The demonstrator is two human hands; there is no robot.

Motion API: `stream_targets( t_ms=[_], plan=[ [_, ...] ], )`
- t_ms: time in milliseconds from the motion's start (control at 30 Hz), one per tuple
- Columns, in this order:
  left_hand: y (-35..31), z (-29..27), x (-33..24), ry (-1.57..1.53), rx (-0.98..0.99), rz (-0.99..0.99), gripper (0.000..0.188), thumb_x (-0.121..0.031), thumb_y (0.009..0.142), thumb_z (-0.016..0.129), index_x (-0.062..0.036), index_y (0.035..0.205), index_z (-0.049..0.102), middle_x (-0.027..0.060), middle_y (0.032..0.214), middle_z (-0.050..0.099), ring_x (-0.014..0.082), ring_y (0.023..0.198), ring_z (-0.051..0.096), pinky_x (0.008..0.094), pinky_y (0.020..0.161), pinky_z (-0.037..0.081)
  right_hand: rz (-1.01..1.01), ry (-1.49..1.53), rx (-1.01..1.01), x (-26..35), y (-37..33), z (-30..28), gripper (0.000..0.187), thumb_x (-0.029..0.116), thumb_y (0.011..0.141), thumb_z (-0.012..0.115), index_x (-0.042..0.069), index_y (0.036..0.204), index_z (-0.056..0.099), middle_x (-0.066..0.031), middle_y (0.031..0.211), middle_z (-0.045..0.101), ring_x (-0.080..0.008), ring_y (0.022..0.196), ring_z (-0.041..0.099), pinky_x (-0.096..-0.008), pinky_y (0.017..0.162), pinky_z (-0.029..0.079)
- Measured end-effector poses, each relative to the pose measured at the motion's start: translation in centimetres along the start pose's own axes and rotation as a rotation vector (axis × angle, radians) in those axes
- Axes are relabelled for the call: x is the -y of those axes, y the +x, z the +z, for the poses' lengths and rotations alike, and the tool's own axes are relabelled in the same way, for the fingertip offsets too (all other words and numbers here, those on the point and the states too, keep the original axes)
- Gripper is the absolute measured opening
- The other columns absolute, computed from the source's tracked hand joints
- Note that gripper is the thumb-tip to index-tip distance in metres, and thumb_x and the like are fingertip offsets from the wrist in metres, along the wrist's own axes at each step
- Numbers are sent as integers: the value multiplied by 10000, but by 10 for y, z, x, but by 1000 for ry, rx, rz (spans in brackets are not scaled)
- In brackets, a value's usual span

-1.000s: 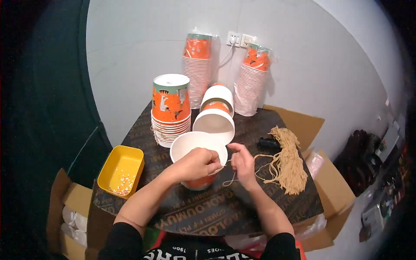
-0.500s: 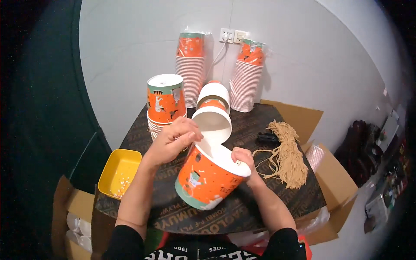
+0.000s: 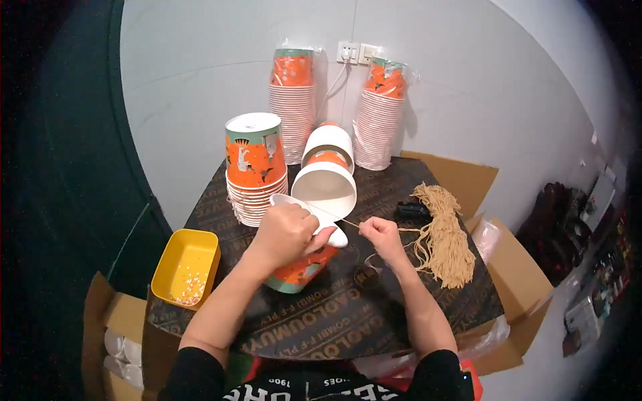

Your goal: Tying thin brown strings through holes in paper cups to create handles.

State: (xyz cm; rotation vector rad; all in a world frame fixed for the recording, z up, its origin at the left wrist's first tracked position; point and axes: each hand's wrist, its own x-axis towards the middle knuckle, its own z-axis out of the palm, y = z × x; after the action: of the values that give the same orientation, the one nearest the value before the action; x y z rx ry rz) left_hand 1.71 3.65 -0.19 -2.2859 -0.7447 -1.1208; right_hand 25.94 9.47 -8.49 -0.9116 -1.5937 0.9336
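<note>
An orange paper bucket with a green base band and white rim tilts over the table under my left hand. That hand is closed at the bucket's rim and hides much of its mouth. To its right, my right hand pinches a thin tan cord, stretched tight from the bucket's mouth. Just beyond lie white-lined buckets on their sides, openings toward me. An upside-down stack of orange buckets stands behind my left hand, with cord loops hanging at its rims.
A yellow tub with small pale beads sits at the table's left. On the right lie a bundle of tan cords and a black object. Two plastic-wrapped bucket stacks stand by the wall. Cardboard boxes flank the table.
My left hand has moved down and right onto the bucket's rim. My right hand has come off the rim and drawn the cord out taut. The bucket has shifted and turned.
</note>
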Motion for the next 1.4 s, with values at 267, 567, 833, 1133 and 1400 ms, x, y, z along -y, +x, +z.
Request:
stream_targets(
  t_ms=[267,567,833,1133,1400],
  plan=[
    [-6,13,-10,304,4,-198,279,-224,792,706,-71,625,543,79,553,546,249,534,588,362,472,464,-68,564,308,33,-12,5,173,75,918,558,-13,774,596,-48,783,499,-101,604,466,-217,558,377],
    [-14,25,-37,304,299,-360,293,-281,885,603,-69,684,586,103,586,621,245,541,638,355,466,499,-450,609,407,46,-12,12,253,175,856,605,25,653,588,-210,1046,606,-264,1004,532,-404,969,369],
    [-16,20,-31,163,412,-440,283,-244,897,582,-39,702,594,133,590,627,296,557,652,393,493,513,-319,462,417,38,-17,16,286,167,880,495,-72,939,641,-150,1017,574,-208,794,552,-326,793,445],
    [-13,-26,-43,97,65,-429,147,-112,811,654,-2,847,563,169,847,574,350,807,564,453,724,454,-336,165,406,29,-15,26,257,122,867,558,-39,1033,669,-83,1086,583,-129,845,550,-253,769,449],
    [-101,-39,-85,43,-58,-585,95,-18,775,642,-11,794,549,145,755,547,338,737,555,408,667,447,-393,171,225,13,-13,32,253,46,833,535,-52,1024,669,-64,1042,575,-92,795,534,-207,679,421]
  ],
)
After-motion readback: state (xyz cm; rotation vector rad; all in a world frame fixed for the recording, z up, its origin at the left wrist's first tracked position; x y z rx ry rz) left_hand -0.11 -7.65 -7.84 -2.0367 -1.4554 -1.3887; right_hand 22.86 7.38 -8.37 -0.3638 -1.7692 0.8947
